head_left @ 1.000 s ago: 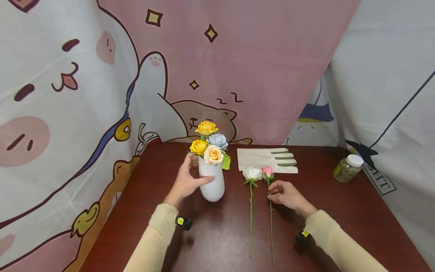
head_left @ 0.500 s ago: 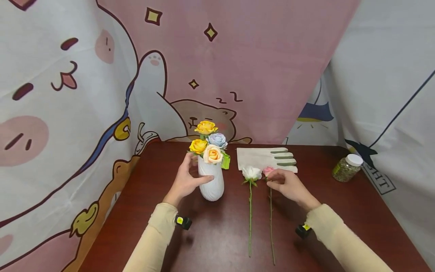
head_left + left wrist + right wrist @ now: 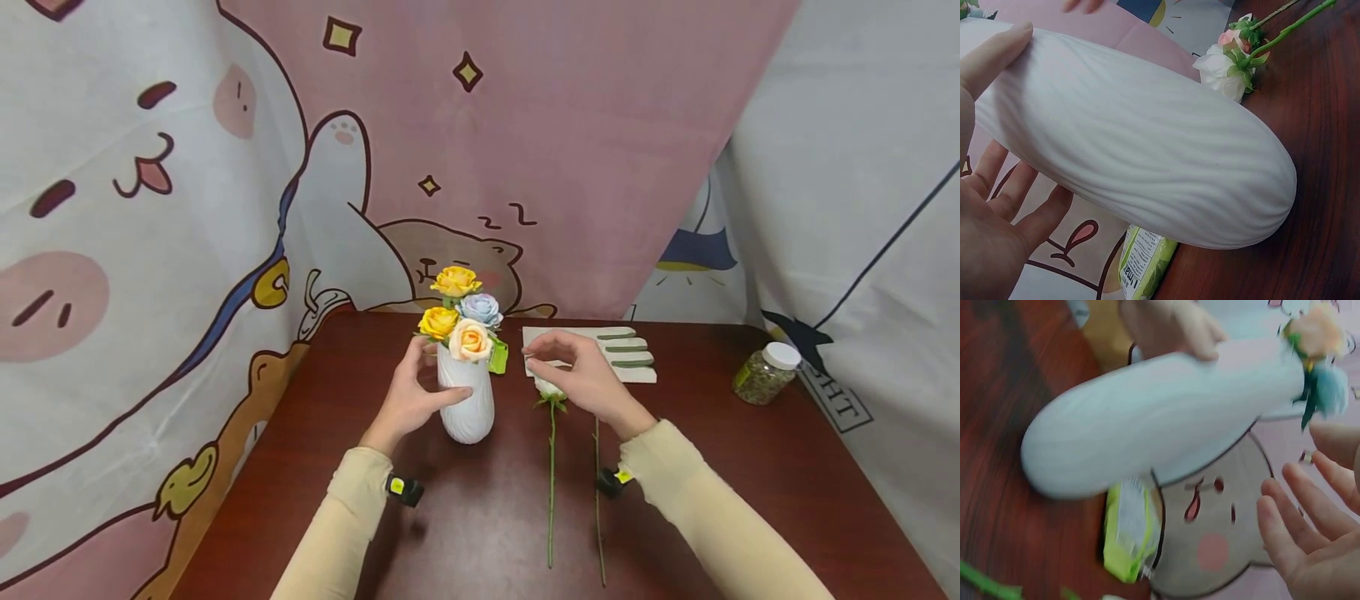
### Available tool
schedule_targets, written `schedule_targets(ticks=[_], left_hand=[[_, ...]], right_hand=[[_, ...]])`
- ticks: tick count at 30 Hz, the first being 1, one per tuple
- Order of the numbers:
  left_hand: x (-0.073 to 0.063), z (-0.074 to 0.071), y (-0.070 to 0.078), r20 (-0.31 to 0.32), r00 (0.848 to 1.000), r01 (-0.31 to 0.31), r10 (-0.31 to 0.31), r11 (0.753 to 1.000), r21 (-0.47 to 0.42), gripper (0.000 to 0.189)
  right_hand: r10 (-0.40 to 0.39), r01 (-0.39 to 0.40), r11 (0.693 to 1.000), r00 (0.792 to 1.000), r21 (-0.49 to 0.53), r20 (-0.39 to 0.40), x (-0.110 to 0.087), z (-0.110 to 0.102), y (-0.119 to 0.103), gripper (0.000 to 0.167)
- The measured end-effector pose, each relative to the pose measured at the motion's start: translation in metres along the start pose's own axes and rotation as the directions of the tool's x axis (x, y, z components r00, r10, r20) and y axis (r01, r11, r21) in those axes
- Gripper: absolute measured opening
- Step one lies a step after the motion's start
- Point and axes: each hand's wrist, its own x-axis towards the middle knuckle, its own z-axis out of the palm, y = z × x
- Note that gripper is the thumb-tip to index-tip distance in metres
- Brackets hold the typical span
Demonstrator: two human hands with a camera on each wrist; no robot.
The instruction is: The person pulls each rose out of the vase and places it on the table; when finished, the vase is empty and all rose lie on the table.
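My left hand [image 3: 408, 396] grips the white, wavy-ribbed vase [image 3: 465, 417], its thumb across the front. Two yellow roses [image 3: 438, 323], a light blue rose [image 3: 480, 310] and a peach rose [image 3: 471, 341] fill the vase's mouth. My right hand [image 3: 585, 382] hovers to the vase's right, over the white rose [image 3: 551, 390] on the table. Its fingers are spread and bent a little, and nothing is between them in the right wrist view. Beside the white rose lies a pink rose [image 3: 1233, 40], its head hidden behind my right hand in the head view.
A white glove with green stripes [image 3: 632, 353] lies behind the roses. The green packet [image 3: 1146, 259] is behind the vase. At the far right a white-lidded jar [image 3: 767, 375] stands on the dark red table [image 3: 465, 533]. Printed cloth [image 3: 600, 167] hangs behind and at both sides.
My right hand has moved up along the pink rose, then left and away from it, over the white rose toward the vase. My left hand keeps its hold on the vase.
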Motion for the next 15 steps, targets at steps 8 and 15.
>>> schedule_targets(ticks=[8, 15], left_hand=[[0.000, 0.000, 0.000, 0.002, 1.000, 0.008, -0.008, 1.000, 0.001, 0.081], [-0.001, 0.001, 0.001, 0.005, 1.000, 0.013, -0.013, 1.000, -0.016, 0.081]], right_hand=[[-0.100, 0.108, 0.979, 0.993, 0.172, -0.055, 0.008, 0.033, -0.023, 0.025], [-0.104, 0.121, 0.967, 0.991, 0.224, -0.085, 0.010, 0.053, -0.031, 0.035]])
